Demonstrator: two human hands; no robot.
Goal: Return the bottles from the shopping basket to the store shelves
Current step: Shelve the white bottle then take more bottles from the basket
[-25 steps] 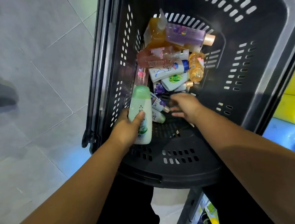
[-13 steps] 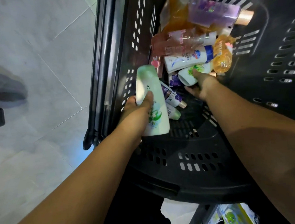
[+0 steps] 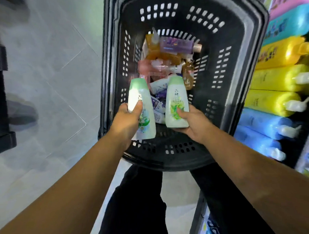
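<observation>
Holding two matching green-capped bottles over the shopping basket [image 3: 245, 59], I have both hands full. My left hand [image 3: 127, 121] grips the left bottle [image 3: 142, 108], and my right hand [image 3: 191, 126] grips the right bottle [image 3: 176, 101], thumb across its label. A heap of bottles [image 3: 165, 51] lies at the basket's far end. I judge this the lift-out step. The next move calls for a turn to the shelves [image 3: 276, 79] on my right to find the bottles' place.

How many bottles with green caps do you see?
2. The left bottle is in the left hand; the right bottle is in the right hand, over the basket. Others may hide in the pile.
</observation>
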